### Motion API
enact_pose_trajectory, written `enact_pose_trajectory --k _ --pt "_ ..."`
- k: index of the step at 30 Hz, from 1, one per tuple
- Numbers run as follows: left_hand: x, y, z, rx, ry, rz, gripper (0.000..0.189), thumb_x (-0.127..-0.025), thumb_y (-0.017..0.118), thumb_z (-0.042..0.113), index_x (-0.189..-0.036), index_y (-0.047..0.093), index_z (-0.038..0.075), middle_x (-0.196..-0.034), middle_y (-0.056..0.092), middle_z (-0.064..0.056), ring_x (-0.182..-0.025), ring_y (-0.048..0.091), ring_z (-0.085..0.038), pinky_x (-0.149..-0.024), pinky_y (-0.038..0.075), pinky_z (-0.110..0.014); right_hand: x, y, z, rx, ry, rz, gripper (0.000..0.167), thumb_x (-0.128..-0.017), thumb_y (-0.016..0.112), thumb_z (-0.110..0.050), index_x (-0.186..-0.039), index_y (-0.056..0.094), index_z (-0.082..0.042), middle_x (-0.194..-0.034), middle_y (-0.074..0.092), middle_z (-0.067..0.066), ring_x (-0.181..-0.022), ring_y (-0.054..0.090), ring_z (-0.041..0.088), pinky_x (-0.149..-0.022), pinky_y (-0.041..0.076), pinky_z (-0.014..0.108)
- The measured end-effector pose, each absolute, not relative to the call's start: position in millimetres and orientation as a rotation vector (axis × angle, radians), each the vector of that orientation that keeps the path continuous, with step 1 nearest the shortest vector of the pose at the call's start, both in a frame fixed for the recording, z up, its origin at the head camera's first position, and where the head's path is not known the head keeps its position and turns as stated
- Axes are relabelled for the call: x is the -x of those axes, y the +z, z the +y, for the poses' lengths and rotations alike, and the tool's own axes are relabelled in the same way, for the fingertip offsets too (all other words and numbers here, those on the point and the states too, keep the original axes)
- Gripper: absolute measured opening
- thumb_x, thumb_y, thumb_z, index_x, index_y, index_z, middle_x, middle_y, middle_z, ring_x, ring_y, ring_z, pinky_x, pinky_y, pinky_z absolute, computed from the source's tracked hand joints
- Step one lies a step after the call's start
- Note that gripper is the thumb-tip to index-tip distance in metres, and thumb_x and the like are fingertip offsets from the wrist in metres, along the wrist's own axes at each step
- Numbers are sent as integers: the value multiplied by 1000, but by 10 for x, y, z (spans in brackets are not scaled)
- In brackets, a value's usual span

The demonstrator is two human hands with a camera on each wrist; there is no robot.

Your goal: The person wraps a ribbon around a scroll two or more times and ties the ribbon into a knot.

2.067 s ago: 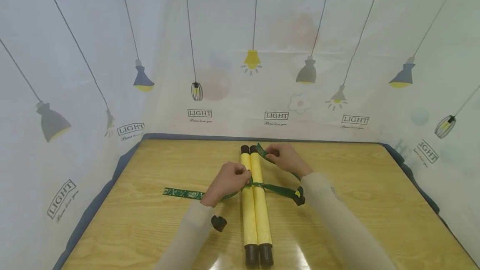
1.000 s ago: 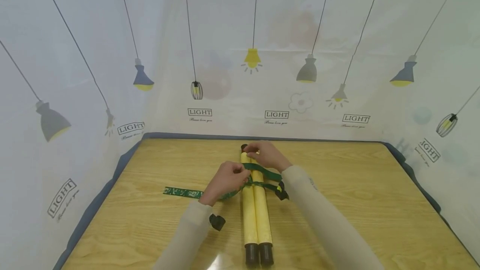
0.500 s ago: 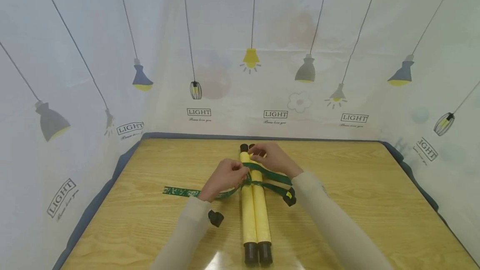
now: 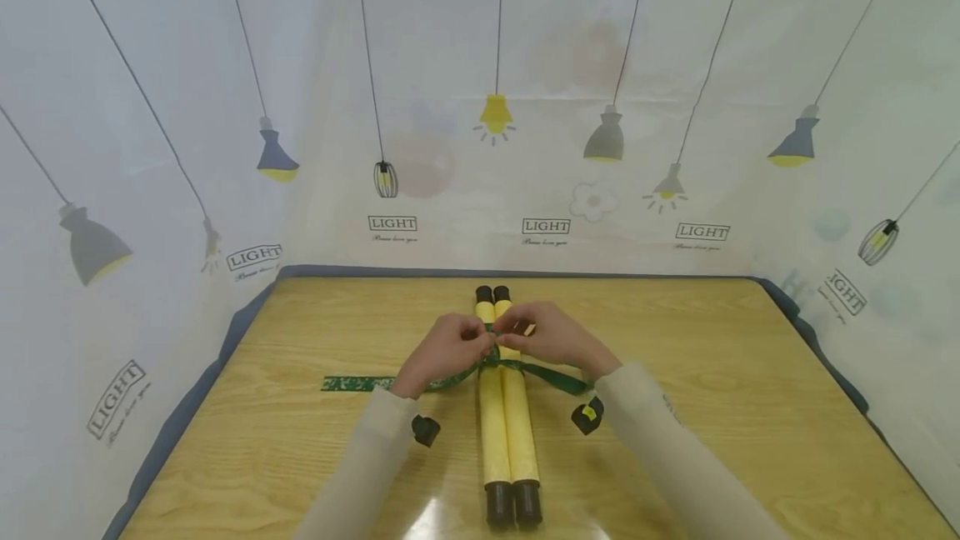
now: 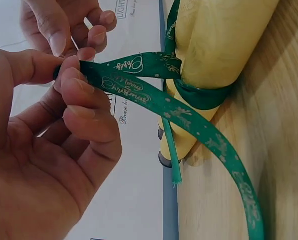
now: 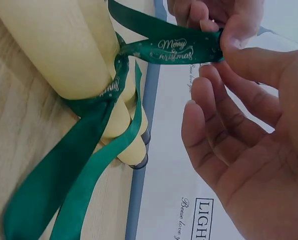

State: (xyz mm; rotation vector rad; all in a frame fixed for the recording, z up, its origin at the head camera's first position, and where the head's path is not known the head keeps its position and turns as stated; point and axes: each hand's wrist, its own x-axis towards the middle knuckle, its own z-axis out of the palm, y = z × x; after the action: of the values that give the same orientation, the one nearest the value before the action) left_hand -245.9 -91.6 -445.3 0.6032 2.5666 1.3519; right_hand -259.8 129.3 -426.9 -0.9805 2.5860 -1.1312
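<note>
Two yellow rods (image 4: 495,432) with dark end caps lie side by side, pointing away from me on the table. A green ribbon (image 5: 176,112) printed "Merry Christmas" in silvery lettering wraps round them, crossing at their upper side. My left hand (image 4: 450,348) pinches a raised loop of this ribbon between thumb and fingers. At the same folded end, my right hand (image 4: 551,336) holds the ribbon with thumb and index finger, its other fingers loosely curled. One tail stretches left across the table; in the right wrist view, another green length (image 6: 96,165) hangs past the rods.
The wooden table (image 4: 675,357) has a blue-grey border along its edges. Printed white sheets (image 4: 465,223) with lamp pictures rise behind it and at both sides. A small black device sits by each sleeve cuff (image 4: 622,394).
My right hand carried a ribbon end leftward over the rods, let it go, and came down to the loop by my left hand. The left hand has kept its pinch.
</note>
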Motion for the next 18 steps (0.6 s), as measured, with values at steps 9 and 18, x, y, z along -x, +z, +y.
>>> enact_pose_trajectory --k 9,18 --pt "2456 -4444 -871 -527 1376 2605 28 -98 57 20 -79 70 5 -68 59 1 -61 48 -14 -60 42 -29 2529 -4285 1245 934 -1084 2589 10 -99 70 -28 -102 74 -19 -92 73 -4 -81 63 11 -72 52 28" --pt "2458 -4471 -893 -544 1438 2486 46 -108 49 38 -81 68 5 -62 56 0 -53 48 -15 -56 44 -30 2519 -4297 1183 1012 -1053 2618 16 -101 68 -31 -104 74 -16 -92 75 0 -76 64 8 -70 54 26"
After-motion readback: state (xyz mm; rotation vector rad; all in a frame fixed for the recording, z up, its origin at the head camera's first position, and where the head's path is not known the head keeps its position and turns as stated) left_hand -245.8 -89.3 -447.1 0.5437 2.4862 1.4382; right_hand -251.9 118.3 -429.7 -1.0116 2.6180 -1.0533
